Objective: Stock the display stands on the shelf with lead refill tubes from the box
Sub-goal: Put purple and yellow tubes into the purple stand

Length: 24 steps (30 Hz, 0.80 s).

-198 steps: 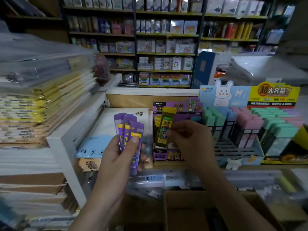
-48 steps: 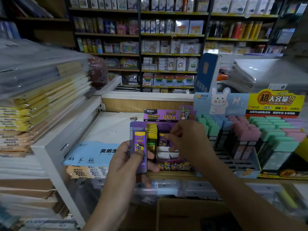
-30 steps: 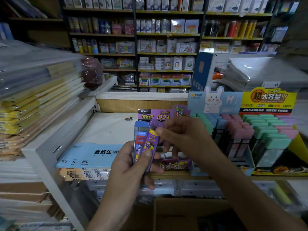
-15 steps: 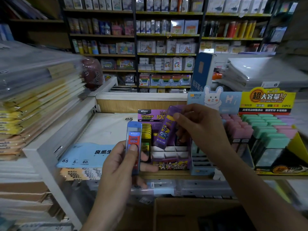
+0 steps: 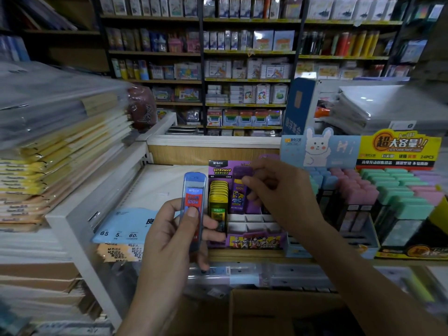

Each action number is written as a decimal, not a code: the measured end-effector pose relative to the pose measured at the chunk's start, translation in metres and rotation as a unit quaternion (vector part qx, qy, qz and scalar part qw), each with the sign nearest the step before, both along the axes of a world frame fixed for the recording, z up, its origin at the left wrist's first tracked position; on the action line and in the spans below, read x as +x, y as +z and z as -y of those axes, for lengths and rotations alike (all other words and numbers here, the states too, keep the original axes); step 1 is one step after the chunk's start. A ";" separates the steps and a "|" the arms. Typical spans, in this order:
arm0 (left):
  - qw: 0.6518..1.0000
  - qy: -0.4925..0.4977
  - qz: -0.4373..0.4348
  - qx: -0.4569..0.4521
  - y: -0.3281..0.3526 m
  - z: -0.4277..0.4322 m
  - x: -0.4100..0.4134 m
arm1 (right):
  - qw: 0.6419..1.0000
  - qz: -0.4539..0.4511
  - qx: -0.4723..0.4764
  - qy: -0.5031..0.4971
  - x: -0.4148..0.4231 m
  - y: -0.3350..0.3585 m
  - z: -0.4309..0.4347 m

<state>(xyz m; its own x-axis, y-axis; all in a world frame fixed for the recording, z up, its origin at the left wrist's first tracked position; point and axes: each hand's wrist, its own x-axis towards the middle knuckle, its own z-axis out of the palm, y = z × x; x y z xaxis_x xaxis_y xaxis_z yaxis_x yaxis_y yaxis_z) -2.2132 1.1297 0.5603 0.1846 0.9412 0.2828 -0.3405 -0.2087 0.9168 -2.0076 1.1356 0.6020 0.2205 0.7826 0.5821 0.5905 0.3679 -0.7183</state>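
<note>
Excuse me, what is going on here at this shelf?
A person is stocking a purple display stand on the shelf. The right hand pinches a purple refill tube at the stand's back slots, beside a row of yellow tubes. The left hand grips one blue tube. The front slots are empty.

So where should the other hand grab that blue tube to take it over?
Probably at its top end, from above. The blue tube stands upright in the left hand, whose thumb and fingers wrap the lower half; only the upper part, cap included, sticks out free. Pinch its flat front and back there.
</note>
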 end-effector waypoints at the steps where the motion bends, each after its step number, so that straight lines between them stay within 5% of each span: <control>1: 1.000 -0.001 -0.001 0.000 0.000 -0.001 0.000 | 1.000 0.016 0.004 -0.004 0.000 -0.001 -0.001; 15: 1.000 0.003 -0.017 0.012 -0.006 -0.007 0.001 | 0.987 0.151 0.027 -0.047 0.003 -0.013 -0.011; 24: 0.999 -0.004 -0.036 0.036 -0.004 -0.006 0.011 | 0.990 0.130 -0.015 -0.055 -0.001 -0.023 -0.010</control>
